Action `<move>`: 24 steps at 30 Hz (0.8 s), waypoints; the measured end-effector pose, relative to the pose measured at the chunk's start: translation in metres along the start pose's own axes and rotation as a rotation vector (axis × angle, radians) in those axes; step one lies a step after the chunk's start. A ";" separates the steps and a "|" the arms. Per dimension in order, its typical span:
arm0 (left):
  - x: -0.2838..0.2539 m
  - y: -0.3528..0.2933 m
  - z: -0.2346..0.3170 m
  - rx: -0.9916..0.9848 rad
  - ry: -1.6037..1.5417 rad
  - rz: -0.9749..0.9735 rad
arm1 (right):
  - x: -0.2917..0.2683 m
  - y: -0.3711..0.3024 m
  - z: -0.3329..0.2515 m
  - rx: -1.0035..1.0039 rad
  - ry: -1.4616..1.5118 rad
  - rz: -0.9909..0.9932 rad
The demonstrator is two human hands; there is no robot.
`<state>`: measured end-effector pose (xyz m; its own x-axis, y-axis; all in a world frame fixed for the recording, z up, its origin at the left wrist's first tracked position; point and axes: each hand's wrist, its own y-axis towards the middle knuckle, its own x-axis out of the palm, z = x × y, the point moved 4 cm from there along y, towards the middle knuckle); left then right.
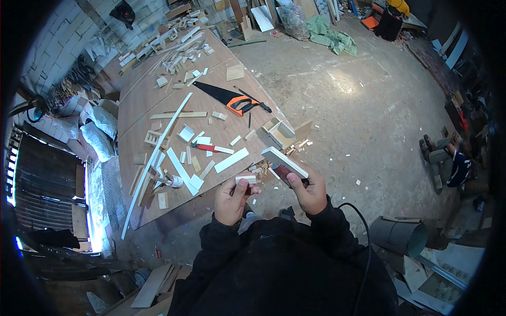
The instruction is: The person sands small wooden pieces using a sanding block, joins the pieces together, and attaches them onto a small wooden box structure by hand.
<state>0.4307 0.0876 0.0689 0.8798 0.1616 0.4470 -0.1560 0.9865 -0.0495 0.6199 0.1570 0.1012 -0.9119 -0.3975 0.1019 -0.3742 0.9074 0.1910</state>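
Note:
My left hand is closed, pinching a small pale wooden block between thumb and fingers near the table's front edge. A hand's width to the right, my right hand grips a longer, flat pale wooden block. Something dark reddish-brown shows under that block, against my fingers; I cannot make out whether it is sandpaper. The two pieces are apart. Just beyond my right hand, an open wooden box sits at the table's corner, with small offcuts heaped near it.
On the wooden table lie an orange-handled handsaw, a red-handled knife or tool, a long thin strip and a white glue pot. A black cable runs by my right arm. Another person sits far right.

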 end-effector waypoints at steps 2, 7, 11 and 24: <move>0.006 -0.001 0.004 -0.007 0.019 0.002 | 0.001 -0.001 -0.001 -0.026 0.035 -0.020; 0.020 -0.004 0.007 -0.035 0.059 -0.023 | 0.001 0.001 -0.007 -0.214 -0.163 0.032; 0.024 -0.010 0.001 0.014 0.277 0.032 | 0.014 -0.005 -0.014 -0.201 -0.328 -0.032; 0.028 -0.005 0.016 0.312 0.184 0.318 | 0.009 -0.017 -0.011 -0.207 -0.157 0.091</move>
<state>0.4492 0.0870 0.0957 0.8269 0.4841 0.2860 -0.5330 0.8369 0.1245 0.6199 0.1365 0.1099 -0.9613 -0.2747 -0.0221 -0.2618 0.8850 0.3851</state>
